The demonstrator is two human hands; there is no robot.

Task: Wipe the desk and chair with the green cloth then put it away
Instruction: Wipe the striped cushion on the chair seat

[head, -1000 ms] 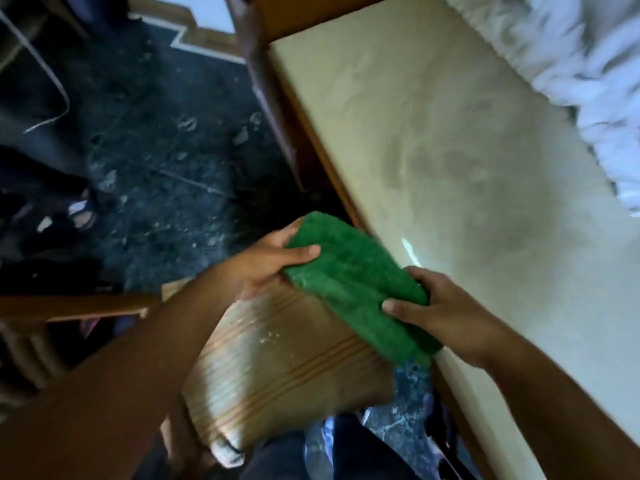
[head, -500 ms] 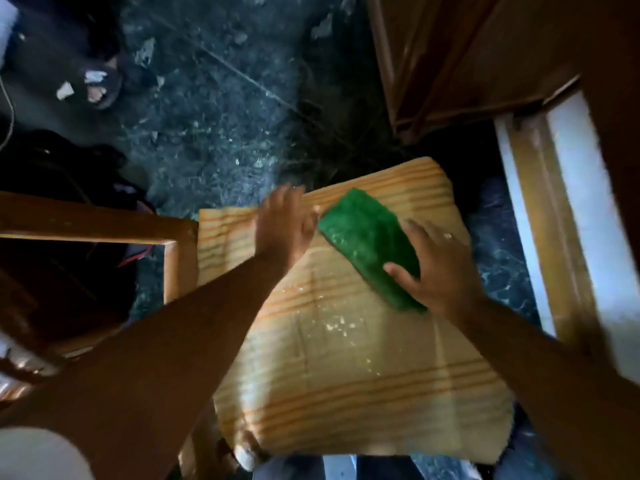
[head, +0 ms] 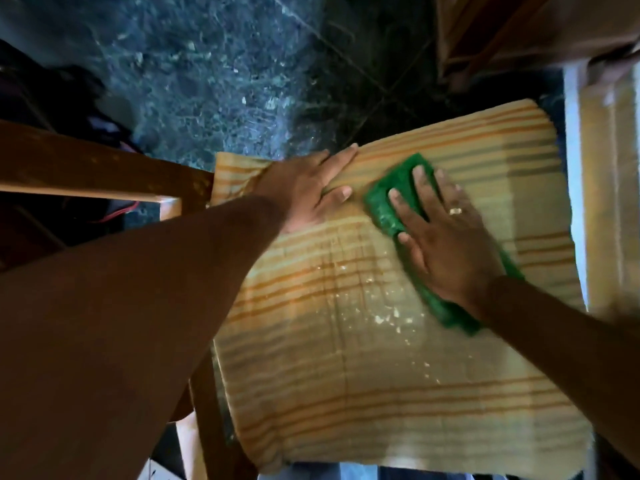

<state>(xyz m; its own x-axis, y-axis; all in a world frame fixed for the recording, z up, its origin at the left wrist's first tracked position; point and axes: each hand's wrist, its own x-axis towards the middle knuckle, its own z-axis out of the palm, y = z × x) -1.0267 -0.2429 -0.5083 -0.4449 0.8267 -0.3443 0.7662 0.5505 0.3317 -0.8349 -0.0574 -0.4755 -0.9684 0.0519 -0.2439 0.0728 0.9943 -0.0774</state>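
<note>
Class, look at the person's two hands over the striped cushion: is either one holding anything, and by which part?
Right hand presses the green cloth flat under palm and fingers, across its middle. Left hand lies flat on the striped cushion, gripping nothing.

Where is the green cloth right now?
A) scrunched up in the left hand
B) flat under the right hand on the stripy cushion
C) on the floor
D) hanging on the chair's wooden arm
B: the green cloth lies pressed under the right hand on the stripy cushion, while the left hand rests bare beside it.
</note>
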